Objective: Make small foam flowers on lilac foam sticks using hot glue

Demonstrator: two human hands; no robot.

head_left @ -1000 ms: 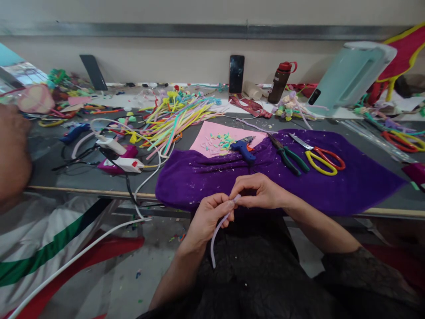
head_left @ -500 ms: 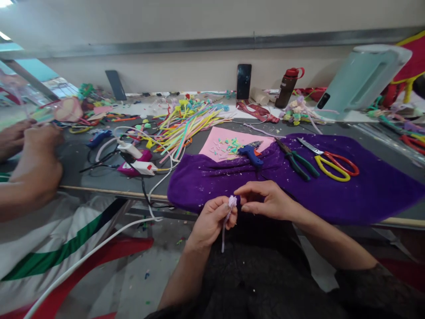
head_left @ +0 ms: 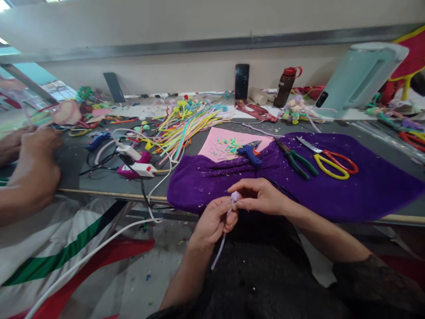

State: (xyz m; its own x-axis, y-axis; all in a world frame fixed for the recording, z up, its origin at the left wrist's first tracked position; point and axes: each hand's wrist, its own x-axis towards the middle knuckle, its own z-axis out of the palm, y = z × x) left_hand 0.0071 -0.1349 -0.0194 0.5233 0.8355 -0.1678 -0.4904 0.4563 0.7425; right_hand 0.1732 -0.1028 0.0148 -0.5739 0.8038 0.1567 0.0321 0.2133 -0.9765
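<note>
A lilac pipe-cleaner flower (head_left: 235,196) is pinched between the thumb and fingers of my left hand (head_left: 212,221), its stem hanging down below the fist. My right hand (head_left: 262,196) has its thumb and forefinger curled around the small blossom at the top, gripping it from the right. Just beyond lies a purple cloth (head_left: 206,181) spread over the table. On it rest a blue glue gun (head_left: 249,154), green-handled pliers (head_left: 299,161) and scissors (head_left: 332,164) with yellow and red handles.
Several cut bits lie on a pink sheet (head_left: 209,148). Behind it is a heap of coloured pipe cleaners (head_left: 189,128). A power strip (head_left: 133,166) with cables sits left, near a co-worker's hands (head_left: 40,144). A phone (head_left: 242,82), bottle (head_left: 285,87) and pale green kettle (head_left: 358,79) stand at the back.
My right hand has moved left, its fingers closing around the blossom. The flower's stem now swings further to the left below my left hand.
</note>
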